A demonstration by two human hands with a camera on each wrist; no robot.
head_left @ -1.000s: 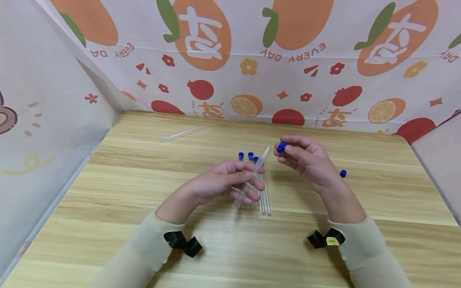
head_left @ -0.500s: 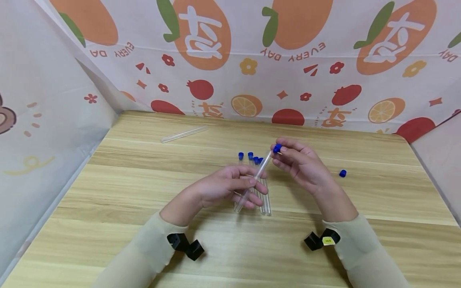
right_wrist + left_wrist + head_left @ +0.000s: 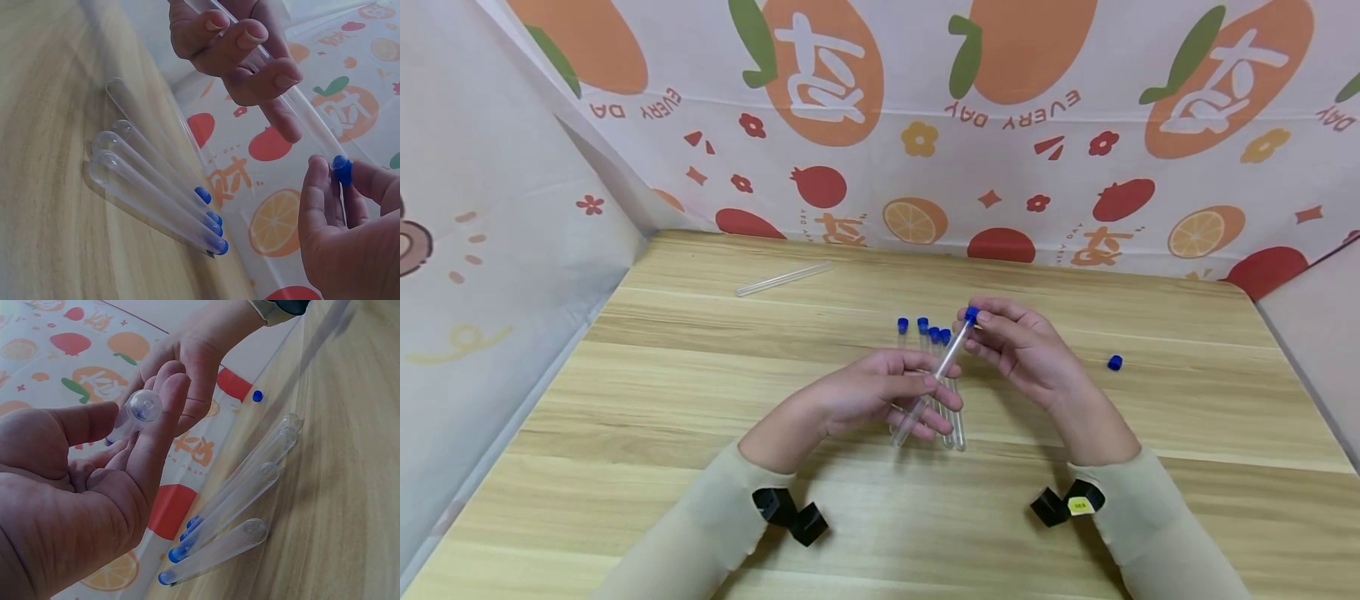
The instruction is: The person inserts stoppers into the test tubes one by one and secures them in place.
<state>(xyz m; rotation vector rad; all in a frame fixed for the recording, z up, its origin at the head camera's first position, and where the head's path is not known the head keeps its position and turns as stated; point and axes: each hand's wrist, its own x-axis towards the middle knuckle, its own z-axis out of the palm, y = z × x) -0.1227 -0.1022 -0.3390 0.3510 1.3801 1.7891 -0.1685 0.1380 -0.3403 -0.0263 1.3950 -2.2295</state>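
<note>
My left hand (image 3: 880, 387) holds a clear test tube (image 3: 951, 350) between thumb and fingers, tilted with its round bottom toward me. At the tube's upper end, my right hand (image 3: 1026, 346) pinches a blue cap (image 3: 972, 314), which sits at the mouth of the tube. In the right wrist view the cap (image 3: 341, 164) meets the tube end between thumb and fingertips. Beneath the left hand lie several capped test tubes (image 3: 231, 503) side by side, their blue caps (image 3: 922, 322) pointing away from me; the left hand partly hides them in the head view.
A loose blue cap (image 3: 1115, 362) lies on the wooden table (image 3: 1210, 400) to the right of the right hand. Uncapped clear tubes (image 3: 784, 278) lie at the back left. A fruit-print cloth (image 3: 865, 175) hangs behind the table.
My right hand has moved left and slightly down, bringing the blue cap from apart onto the tube's mouth. The left hand has shifted slightly right and down with the tube.
</note>
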